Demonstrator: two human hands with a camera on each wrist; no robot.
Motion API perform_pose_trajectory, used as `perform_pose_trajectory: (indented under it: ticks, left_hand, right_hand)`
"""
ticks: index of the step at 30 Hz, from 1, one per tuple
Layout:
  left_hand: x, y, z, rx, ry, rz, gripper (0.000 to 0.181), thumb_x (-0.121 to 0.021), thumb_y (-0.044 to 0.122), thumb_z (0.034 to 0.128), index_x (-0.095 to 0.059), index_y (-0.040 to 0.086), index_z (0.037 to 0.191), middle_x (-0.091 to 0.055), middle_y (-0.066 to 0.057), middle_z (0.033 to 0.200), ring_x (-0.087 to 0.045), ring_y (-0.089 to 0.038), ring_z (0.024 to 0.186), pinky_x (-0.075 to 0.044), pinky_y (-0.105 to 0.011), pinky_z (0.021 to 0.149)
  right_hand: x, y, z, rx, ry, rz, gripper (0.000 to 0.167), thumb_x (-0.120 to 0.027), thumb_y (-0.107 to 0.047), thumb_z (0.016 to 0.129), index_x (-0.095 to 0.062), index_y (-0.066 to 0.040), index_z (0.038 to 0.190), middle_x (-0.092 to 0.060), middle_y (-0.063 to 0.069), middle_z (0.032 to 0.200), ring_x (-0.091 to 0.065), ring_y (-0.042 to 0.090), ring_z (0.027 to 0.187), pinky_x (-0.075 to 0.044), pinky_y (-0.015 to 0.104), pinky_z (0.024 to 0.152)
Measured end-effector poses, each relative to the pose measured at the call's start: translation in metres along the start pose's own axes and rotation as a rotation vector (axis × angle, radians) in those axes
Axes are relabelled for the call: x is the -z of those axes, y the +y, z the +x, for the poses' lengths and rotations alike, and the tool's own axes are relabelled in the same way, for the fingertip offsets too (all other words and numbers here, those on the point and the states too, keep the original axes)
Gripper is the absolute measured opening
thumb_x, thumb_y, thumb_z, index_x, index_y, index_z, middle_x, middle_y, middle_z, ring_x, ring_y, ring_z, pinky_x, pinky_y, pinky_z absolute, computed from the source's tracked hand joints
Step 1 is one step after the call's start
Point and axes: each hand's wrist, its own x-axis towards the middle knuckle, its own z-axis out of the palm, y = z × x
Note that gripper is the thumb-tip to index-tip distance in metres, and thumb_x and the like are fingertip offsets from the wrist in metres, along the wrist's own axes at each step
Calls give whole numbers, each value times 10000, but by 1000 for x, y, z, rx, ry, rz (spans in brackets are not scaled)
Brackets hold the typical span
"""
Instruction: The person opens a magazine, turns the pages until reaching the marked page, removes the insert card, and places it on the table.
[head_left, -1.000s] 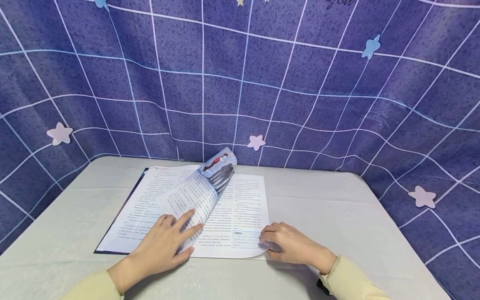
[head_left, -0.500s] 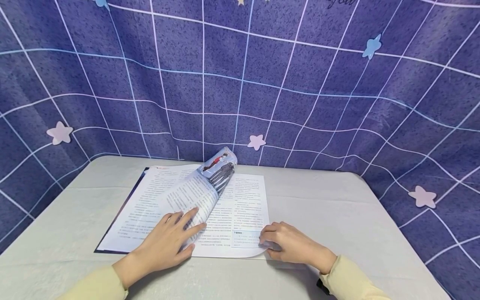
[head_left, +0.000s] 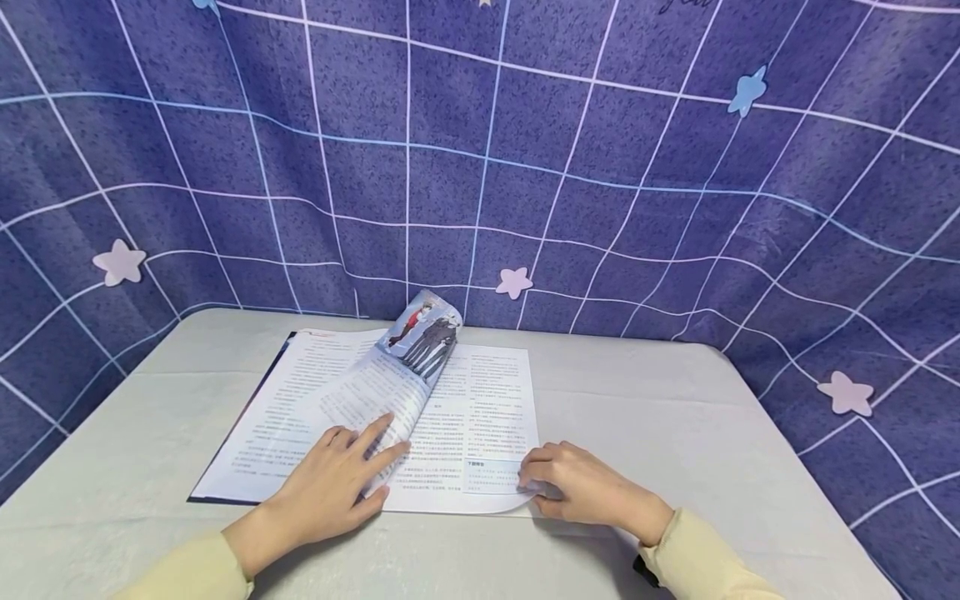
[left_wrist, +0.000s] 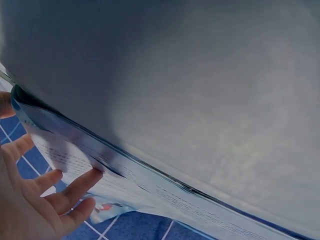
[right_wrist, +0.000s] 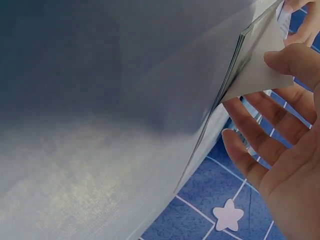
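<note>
An open magazine [head_left: 498, 392] with printed text lies on the table. One leaf [head_left: 375, 392] is bent over to the left; its far end curls up and shows a coloured picture of figures. My left hand [head_left: 322, 483] rests with spread fingers on the near part of that leaf, and in the left wrist view its fingertips touch the printed paper [left_wrist: 165, 195]. At the near right corner, my right hand [head_left: 588, 487] pinches a page. The right wrist view shows the thumb on the lifted page corner [right_wrist: 265, 72], with fingers behind it.
A pale cloth covers the table [head_left: 637, 400]. Behind it hangs a purple-blue curtain [head_left: 450, 183] with a line grid and stars. A dark cover edge [head_left: 225, 502] shows under the magazine's left side. A small black object [head_left: 647, 573] sits at the right sleeve.
The curled far end of the bent leaf has shifted left and shows more of its picture. My left hand has moved only slightly; the right hand keeps its place at the corner.
</note>
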Motion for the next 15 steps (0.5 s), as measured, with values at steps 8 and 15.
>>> perform_pose_trajectory:
  ticks: [8, 15]
  left_hand:
    - [3, -2, -2, 29, -9, 44, 571, -544, 507, 788, -504, 270, 1307, -468, -137, 1353, -574, -329, 826, -414, -459, 846]
    - [7, -2, -4, 49, -11, 61, 564, -557, 506, 777, -517, 286, 1295, -474, -146, 1348, -575, -345, 769, -432, -462, 772]
  right_hand:
    - [2, 1, 1, 32, 56, -7, 192, -699, -154, 711, -685, -143, 902, -651, -51, 950, -589, 79, 865, -461, 237, 756]
    - [4, 1, 2, 53, 115, -10, 170, -711, -148, 697, -684, -152, 864, -654, -61, 925, -593, 68, 848, -460, 232, 736]
